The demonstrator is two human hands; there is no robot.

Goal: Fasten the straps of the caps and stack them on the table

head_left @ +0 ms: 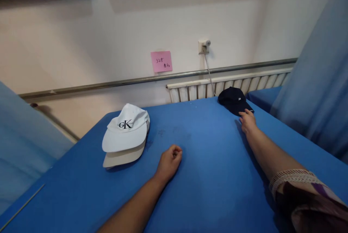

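Observation:
Loosely curled into a fist, my left hand [170,161] rests on the blue table cover [201,175] with nothing visible in it. My right hand [248,121] reaches forward, its fingers stretched out and apart at the front edge of a dark navy cap's brim. That cap [231,97] sits near the far edge and has a small white mark on its front. Left of my left hand is a stack of caps. A white cap [126,131] with black letters is on top, and a cream cap brim [123,158] shows beneath it.
Behind the table are a white radiator [190,91], a metal rail [122,82] and a wall socket [203,46] with a plugged-in cord. A pink note [161,61] is on the wall. Blue curtains [312,62] hang at both sides. A thin stick [23,207] lies at lower left.

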